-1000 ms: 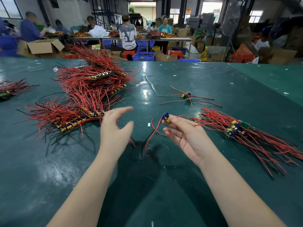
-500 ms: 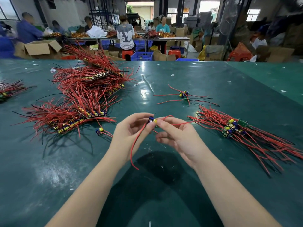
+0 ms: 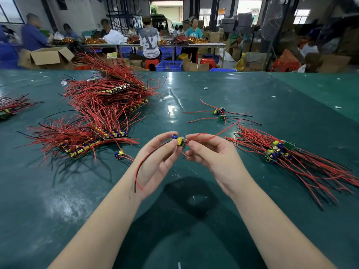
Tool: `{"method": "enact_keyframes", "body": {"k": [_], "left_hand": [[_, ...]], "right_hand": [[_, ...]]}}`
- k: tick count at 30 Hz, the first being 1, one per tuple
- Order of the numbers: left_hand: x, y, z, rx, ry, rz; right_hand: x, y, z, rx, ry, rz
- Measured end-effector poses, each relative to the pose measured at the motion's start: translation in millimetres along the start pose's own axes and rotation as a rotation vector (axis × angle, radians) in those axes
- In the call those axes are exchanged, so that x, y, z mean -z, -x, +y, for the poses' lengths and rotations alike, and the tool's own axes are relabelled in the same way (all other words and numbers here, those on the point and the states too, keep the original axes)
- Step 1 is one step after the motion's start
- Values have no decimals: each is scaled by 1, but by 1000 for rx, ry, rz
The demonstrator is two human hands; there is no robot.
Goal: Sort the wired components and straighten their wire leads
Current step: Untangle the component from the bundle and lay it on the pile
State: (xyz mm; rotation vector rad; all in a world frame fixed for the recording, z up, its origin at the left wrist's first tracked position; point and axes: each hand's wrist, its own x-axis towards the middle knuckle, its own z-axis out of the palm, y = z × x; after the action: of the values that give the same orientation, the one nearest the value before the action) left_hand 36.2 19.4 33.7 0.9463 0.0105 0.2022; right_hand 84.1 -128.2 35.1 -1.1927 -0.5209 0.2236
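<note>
Where it happens: as two bare forearms reach over a glossy dark-green table (image 3: 194, 220) in a busy workshop, the head view looks down on one small wired component (image 3: 179, 141) held up between both hands, above the table and apart from every pile
Left hand: the left hand (image 3: 155, 164) pinches the component's body between thumb and fingertips, fingers curled round it; a red and a black lead (image 3: 144, 166) droop in a curve across its palm to the wrist
Right hand: the right hand (image 3: 211, 154) pinches a red lead (image 3: 209, 137) right beside the component, and the wire runs off up and to the right
Doing it well: judged from this grip, the body should stay pinned while the other fingers slide outward along the lead with a light, even pull, so the kink irons out without straining the joint at the board
Materials: tiny green board carrying yellow and blue cylindrical parts; thin, springy, smooth-jacketed wire
Left of hands: a large tangled heap (image 3: 101, 113) of red-wired strips, with one loose piece (image 3: 120, 154) near its edge
Right of hands: a combed bundle (image 3: 287, 158) with leads fanned one way, seemingly finished work
Beyond: two stray pieces (image 3: 219, 113) with leads splayed
Background: other workers at tables, cardboard boxes, blue crates
</note>
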Motion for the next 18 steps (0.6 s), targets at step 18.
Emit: {"method": "enact_keyframes", "body": {"k": [18], "left_hand": [[-5,2,5,275,147,93]], "right_hand": [[-2,3,2,253,290,70]]}}
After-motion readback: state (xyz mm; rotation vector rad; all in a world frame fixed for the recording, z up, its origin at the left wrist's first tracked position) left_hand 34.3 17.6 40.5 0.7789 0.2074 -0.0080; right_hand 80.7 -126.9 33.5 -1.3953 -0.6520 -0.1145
